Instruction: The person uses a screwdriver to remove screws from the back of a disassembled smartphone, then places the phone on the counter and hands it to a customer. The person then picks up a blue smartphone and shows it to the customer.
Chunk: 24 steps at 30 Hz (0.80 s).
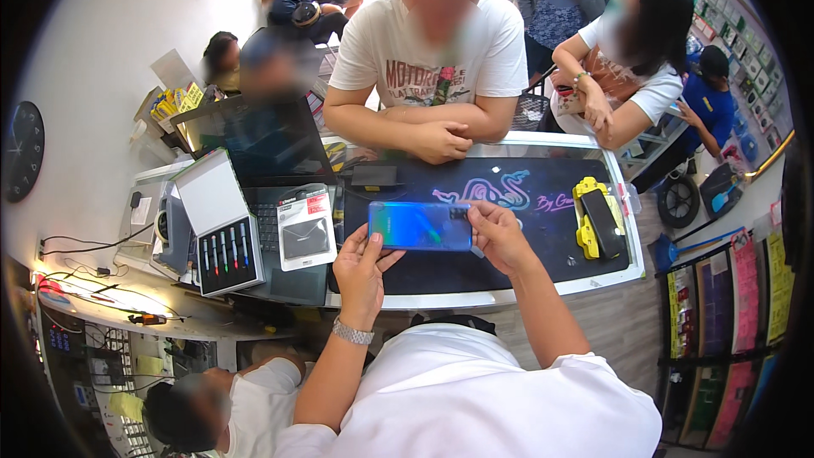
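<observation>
A shiny blue smartphone [415, 226] lies sideways between my two hands, its back and camera block facing up, above a black desk mat [407, 276]. Its left end is gripped by my left hand [362, 270], thumb on top and fingers beneath; a metal watch band circles that wrist. At the camera end, my right hand [500, 239] pinches the phone's corner with the thumb over the edge. Some of the fingers are hidden under the phone.
A glass counter [500, 295] carries the mat. On it sit a yellow-and-black holder [599, 217], a packaged black drive [305, 233], an open box of screwdrivers [227, 250] and a laptop [254, 144]. Across the counter leans a person in a white shirt [432, 51]; others stand or sit around.
</observation>
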### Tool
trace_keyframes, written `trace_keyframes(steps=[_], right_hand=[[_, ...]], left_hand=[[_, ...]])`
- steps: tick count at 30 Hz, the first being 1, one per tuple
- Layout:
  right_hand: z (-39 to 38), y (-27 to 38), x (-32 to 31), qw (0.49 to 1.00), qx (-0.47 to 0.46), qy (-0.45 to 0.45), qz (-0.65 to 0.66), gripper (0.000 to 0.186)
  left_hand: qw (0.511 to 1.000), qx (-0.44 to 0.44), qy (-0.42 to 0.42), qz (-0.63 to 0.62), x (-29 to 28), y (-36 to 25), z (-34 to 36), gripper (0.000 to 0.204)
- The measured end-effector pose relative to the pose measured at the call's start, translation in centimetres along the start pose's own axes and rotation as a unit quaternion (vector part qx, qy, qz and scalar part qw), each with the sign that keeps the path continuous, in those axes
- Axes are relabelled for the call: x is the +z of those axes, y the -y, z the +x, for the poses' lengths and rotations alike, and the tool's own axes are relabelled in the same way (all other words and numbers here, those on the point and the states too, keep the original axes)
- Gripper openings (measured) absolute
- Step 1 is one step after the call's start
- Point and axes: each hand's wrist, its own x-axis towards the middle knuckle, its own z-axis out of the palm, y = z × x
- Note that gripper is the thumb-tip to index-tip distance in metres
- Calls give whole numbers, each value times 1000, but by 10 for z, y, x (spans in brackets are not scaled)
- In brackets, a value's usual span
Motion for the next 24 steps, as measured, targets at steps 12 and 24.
trace_keyframes(steps=[12, 24], right_hand=[[58, -9, 55, 995, -94, -16, -28, 36], [96, -33, 82, 997, -74, 26, 2, 35]], left_hand=[[995, -18, 80, -50, -28, -6, -36, 34], [998, 19, 56, -10, -45, -2, -38, 42]])
